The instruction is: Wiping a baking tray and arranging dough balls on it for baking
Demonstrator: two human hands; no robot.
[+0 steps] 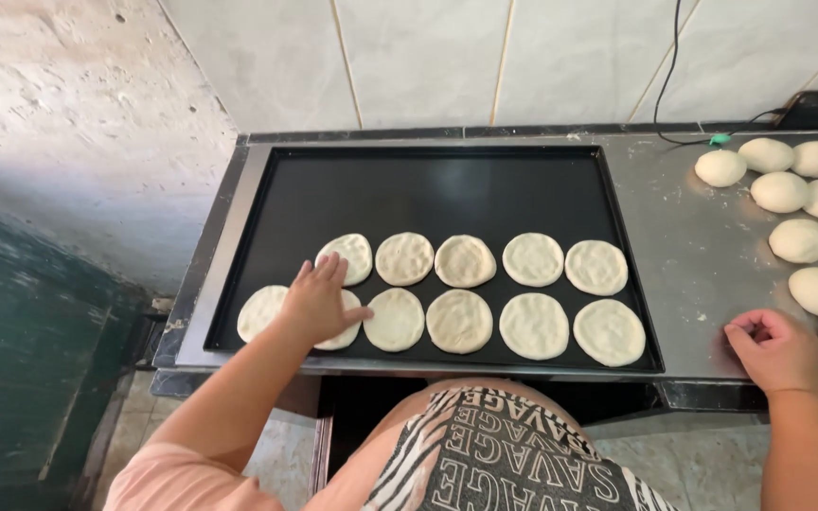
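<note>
Seen from the head camera looking down: the left hand (pixel 319 301) lies flat, fingers spread, pressing on a flattened dough disc (pixel 341 322) in the near row of a black baking tray (pixel 447 185). Eleven discs fill two rows toward the tray's near edge; its far half is bare. The right hand (pixel 776 348) rests on the metal counter (pixel 688 241), fingers curled loosely inward, holding nothing, just beside round dough balls (pixel 800 240) clustered at the right edge.

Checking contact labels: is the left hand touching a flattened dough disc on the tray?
Touching. The head view shows the left hand lying flat on a dough disc in the front row of the black tray, covering most of it.
</note>
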